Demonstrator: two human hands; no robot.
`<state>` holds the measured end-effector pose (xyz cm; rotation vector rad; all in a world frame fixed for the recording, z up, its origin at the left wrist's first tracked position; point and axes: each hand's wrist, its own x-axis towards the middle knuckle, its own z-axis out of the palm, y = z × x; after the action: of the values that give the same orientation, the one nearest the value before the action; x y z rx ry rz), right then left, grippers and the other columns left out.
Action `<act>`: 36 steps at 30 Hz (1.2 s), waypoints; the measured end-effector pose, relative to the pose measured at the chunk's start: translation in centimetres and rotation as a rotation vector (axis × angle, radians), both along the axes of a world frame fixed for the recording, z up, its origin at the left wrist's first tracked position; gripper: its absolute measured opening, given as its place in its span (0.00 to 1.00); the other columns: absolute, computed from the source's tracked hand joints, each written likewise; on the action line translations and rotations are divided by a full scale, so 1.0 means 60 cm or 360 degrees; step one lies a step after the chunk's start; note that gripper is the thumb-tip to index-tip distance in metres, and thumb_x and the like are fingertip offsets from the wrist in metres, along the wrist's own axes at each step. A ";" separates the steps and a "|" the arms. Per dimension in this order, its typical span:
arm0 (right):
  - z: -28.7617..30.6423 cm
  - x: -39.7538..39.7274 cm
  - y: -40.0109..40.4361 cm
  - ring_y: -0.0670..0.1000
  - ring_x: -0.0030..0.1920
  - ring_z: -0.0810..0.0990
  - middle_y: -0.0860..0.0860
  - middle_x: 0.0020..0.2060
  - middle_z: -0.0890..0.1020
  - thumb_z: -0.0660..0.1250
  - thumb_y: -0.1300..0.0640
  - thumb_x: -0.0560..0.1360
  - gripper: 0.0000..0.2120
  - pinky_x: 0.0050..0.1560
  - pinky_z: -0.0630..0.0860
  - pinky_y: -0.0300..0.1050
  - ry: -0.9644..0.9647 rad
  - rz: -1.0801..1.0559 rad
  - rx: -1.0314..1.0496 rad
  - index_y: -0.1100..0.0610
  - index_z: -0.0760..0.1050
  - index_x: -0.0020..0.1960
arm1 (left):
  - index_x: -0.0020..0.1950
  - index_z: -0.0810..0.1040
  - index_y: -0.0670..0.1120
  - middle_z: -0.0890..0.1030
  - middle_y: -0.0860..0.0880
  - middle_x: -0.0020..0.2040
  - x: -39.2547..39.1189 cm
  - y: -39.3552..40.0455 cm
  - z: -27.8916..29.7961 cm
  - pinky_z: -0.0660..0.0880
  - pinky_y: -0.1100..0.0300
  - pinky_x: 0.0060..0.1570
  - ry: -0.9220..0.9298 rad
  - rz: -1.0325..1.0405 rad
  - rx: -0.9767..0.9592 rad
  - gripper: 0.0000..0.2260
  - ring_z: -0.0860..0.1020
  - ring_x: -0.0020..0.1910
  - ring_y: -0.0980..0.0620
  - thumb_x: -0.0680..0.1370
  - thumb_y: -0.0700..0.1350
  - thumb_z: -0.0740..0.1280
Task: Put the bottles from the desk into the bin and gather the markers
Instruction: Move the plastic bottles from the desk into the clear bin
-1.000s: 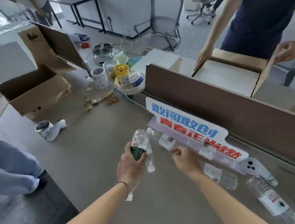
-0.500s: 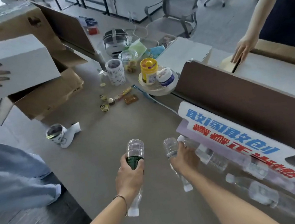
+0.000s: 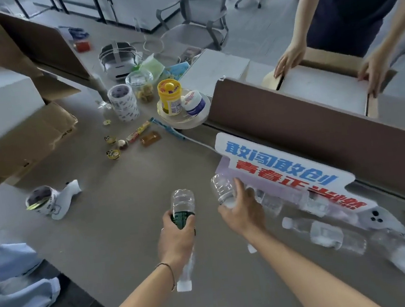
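Two bottles are in our hands right now, one each. Our left hand point(image 3: 177, 240) is wrapped tight around a clear bottle with a green label point(image 3: 182, 217), held cap-down so the white cap pokes out below the wrist and the base sticks up over the desk point(image 3: 120, 240). Our right hand point(image 3: 242, 212) is closed on a second clear bottle point(image 3: 222, 189), fingers curled round its middle, base pointing up and away from us; its cap end looks like it pokes out below the wrist too, but it's blurry.

More empty bottles are lying on the desk to the right: one on its side point(image 3: 323, 234) just beside our right forearm, another couple tucked under the white sign with blue and red lettering point(image 3: 285, 173) that leans on the brown divider point(image 3: 320, 123). A white controller point(image 3: 380, 219) sits by the sign's far end.

Further back there's a yellow jar point(image 3: 169, 97) and a white tub point(image 3: 194, 102) on a plate point(image 3: 185, 122), a roll of tape point(image 3: 124, 103), some little snacks, and an open cardboard box point(image 3: 28, 139) at the left. Can't spot any markers or a bin from here.
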<state>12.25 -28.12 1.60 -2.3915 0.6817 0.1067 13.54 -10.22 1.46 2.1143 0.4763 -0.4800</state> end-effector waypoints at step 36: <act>0.069 -1.272 -0.557 0.57 0.64 0.78 0.52 0.68 0.78 0.70 0.40 0.74 0.41 0.60 0.74 0.54 -0.0343 -0.1650 0.0129 0.48 0.55 0.80 | 0.65 0.69 0.57 0.82 0.54 0.47 -1.055 -0.723 0.068 0.76 0.58 0.40 -0.0087 -0.1763 -0.0280 0.27 0.81 0.43 0.55 0.71 0.49 0.77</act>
<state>-64.09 -61.54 5.72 -1.6728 1.6488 -0.5339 -49.76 -53.61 5.55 2.0481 -0.8106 -1.0136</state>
